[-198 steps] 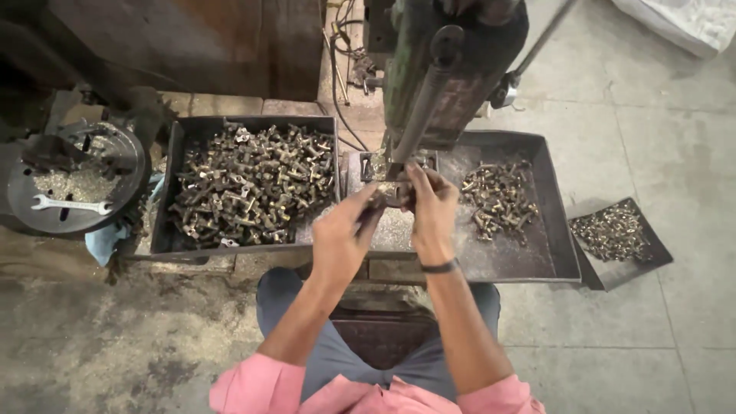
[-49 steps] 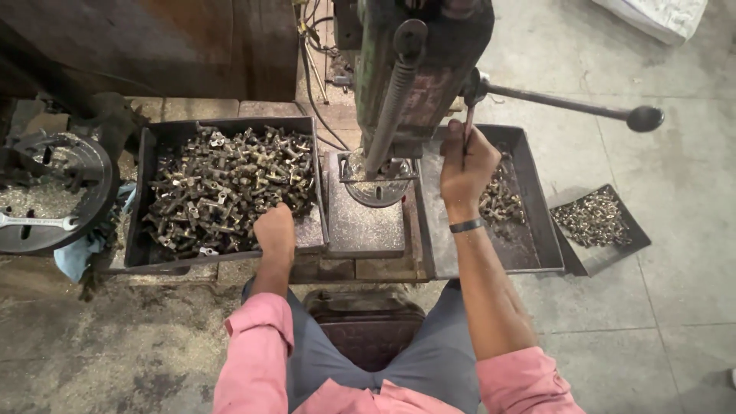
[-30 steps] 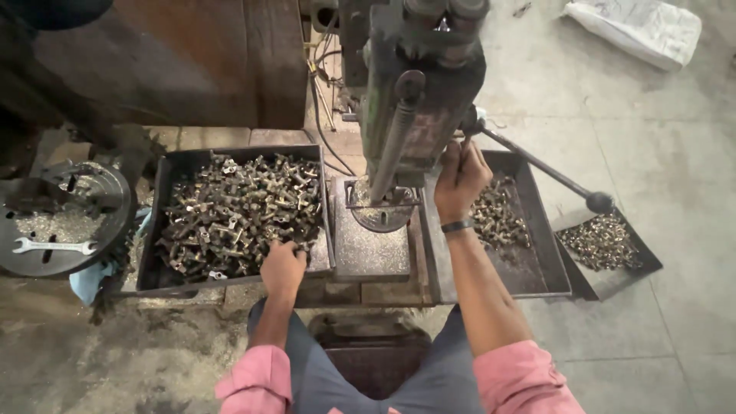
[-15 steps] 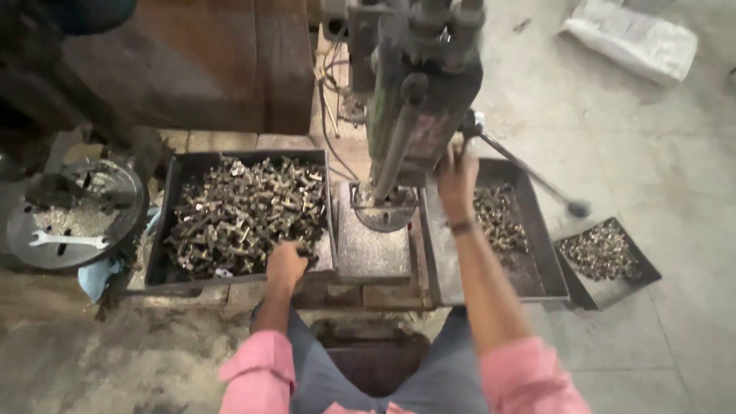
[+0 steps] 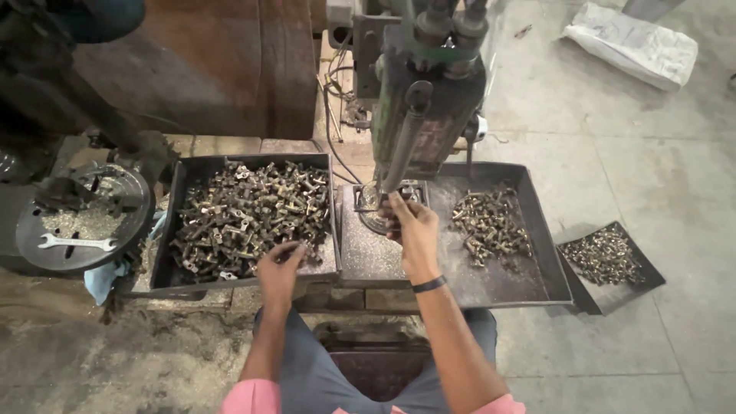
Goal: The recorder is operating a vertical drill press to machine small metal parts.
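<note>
A grey concrete floor [image 5: 652,153] fills the right side of the room, dusty and seamed, with a pale sack [image 5: 632,50] lying on it at the far right. Metal filings lie strewn over the floor at lower left. A dark wooden panel [image 5: 207,69] stands at the back left. In the middle rises a green drill press [image 5: 429,84], its column reaching down to a small work plate [image 5: 376,238] speckled with filings. The low counter [image 5: 337,295] carries two dark metal trays: the left tray [image 5: 172,230] is heaped with small metal parts [image 5: 245,218], the right tray [image 5: 537,253] holds a smaller pile of parts [image 5: 491,226]. A little tray [image 5: 609,264] of further pieces sits on the floor just beside it. At far left a round black plate [image 5: 84,218] bears a wrench [image 5: 77,243], with a blue cloth [image 5: 103,276] below.

The left hand [image 5: 280,268] rests at the near edge of the heap, its fingers curled onto the parts; whether they grip one I cannot tell. The right hand [image 5: 414,226], a dark band at its wrist, reaches under the spindle, fingers pinched at a small piece on the plate.
</note>
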